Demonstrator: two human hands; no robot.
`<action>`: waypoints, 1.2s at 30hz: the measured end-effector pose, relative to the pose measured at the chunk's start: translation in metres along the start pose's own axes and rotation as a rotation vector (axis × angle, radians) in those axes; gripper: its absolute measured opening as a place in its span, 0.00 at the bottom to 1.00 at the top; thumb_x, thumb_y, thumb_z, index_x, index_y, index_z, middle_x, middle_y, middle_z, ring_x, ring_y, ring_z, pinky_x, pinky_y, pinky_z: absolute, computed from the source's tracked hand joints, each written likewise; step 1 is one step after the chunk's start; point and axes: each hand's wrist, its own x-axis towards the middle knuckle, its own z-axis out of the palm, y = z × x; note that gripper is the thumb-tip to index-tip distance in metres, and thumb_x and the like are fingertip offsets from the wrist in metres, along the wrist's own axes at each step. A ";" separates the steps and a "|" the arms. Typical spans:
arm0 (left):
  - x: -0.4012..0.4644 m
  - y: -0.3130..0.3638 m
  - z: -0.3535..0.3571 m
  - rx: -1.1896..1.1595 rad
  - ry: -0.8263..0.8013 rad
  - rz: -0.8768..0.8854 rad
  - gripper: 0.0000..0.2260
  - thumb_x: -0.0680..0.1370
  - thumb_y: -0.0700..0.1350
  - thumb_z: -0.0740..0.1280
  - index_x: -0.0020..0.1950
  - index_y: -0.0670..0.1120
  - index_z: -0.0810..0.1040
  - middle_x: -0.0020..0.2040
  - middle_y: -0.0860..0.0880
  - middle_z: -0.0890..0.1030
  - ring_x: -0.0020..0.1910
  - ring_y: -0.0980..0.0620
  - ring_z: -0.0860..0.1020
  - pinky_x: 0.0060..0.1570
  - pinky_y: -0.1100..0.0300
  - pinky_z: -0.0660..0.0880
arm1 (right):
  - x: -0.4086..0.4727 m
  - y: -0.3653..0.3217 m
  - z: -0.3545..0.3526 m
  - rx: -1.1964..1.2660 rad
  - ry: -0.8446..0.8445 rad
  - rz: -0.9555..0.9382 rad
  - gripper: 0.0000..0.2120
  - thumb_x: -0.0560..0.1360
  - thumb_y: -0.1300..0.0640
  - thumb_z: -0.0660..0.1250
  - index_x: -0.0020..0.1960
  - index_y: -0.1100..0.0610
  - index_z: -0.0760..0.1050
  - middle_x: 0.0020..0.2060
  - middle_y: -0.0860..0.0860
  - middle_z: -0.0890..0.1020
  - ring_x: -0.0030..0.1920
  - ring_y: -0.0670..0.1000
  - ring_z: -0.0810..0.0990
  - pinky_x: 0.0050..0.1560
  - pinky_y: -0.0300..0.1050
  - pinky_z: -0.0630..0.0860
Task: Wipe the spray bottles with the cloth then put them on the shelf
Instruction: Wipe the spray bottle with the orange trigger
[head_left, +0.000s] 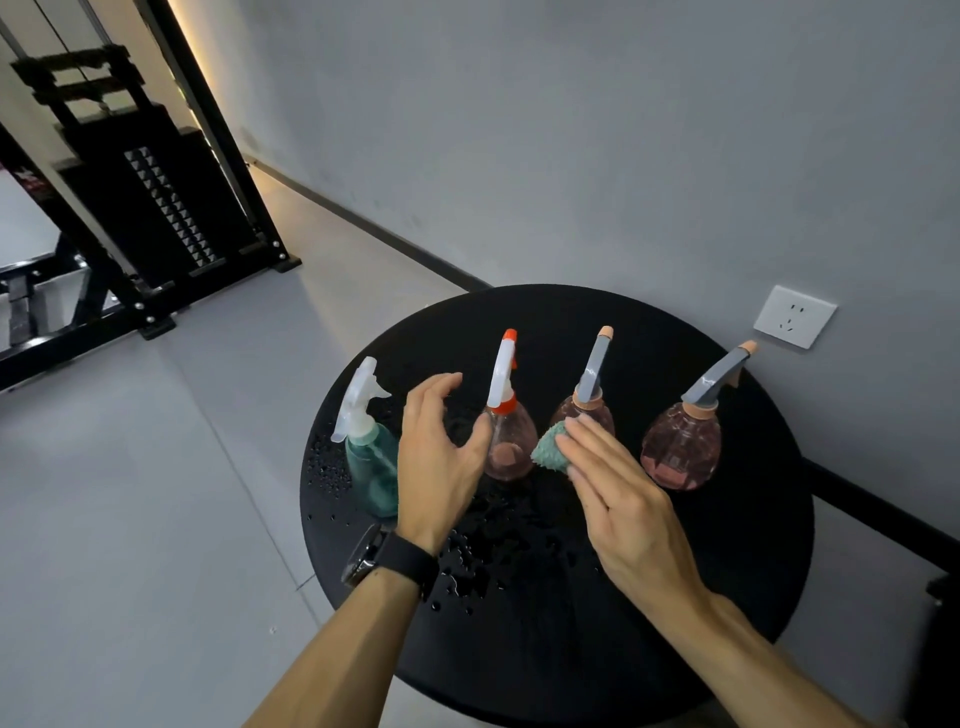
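Currently right hand (618, 499) presses cloth (550, 453) flat-fingered on bench (675, 597), left hand (441, 457) open beside orange-capped spray bottle (506, 415); wet, light, likely slippery, best gripped at neck

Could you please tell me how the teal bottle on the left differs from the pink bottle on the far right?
The teal bottle is slim with a clear white trigger; the far-right pink bottle is round-bellied with a grey, peach-tipped trigger. Both stand upright on the black table, untouched.

A gym-like room: a black weight-stack machine (156, 208) stands on grey floor tiles (156, 493) beside a bare grey wall (571, 130).
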 end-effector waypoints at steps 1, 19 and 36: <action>0.001 -0.002 0.004 0.007 -0.032 -0.038 0.23 0.76 0.48 0.71 0.70 0.48 0.72 0.67 0.56 0.70 0.66 0.59 0.70 0.62 0.72 0.65 | 0.001 0.001 -0.001 -0.003 0.005 0.010 0.20 0.75 0.70 0.67 0.66 0.65 0.74 0.66 0.54 0.75 0.71 0.48 0.69 0.72 0.37 0.63; 0.021 -0.021 0.053 -0.084 -0.264 -0.265 0.14 0.77 0.51 0.71 0.62 0.49 0.78 0.59 0.52 0.74 0.49 0.68 0.72 0.45 0.81 0.66 | 0.003 0.011 -0.007 -0.002 -0.042 0.088 0.20 0.76 0.70 0.67 0.67 0.63 0.72 0.67 0.51 0.73 0.72 0.44 0.65 0.71 0.30 0.58; 0.014 0.004 0.002 -0.731 -0.302 -0.469 0.17 0.75 0.65 0.69 0.49 0.51 0.75 0.43 0.48 0.77 0.46 0.48 0.78 0.59 0.40 0.75 | 0.044 -0.041 -0.013 0.279 0.039 0.048 0.18 0.78 0.65 0.64 0.67 0.60 0.73 0.66 0.45 0.74 0.70 0.40 0.69 0.69 0.34 0.64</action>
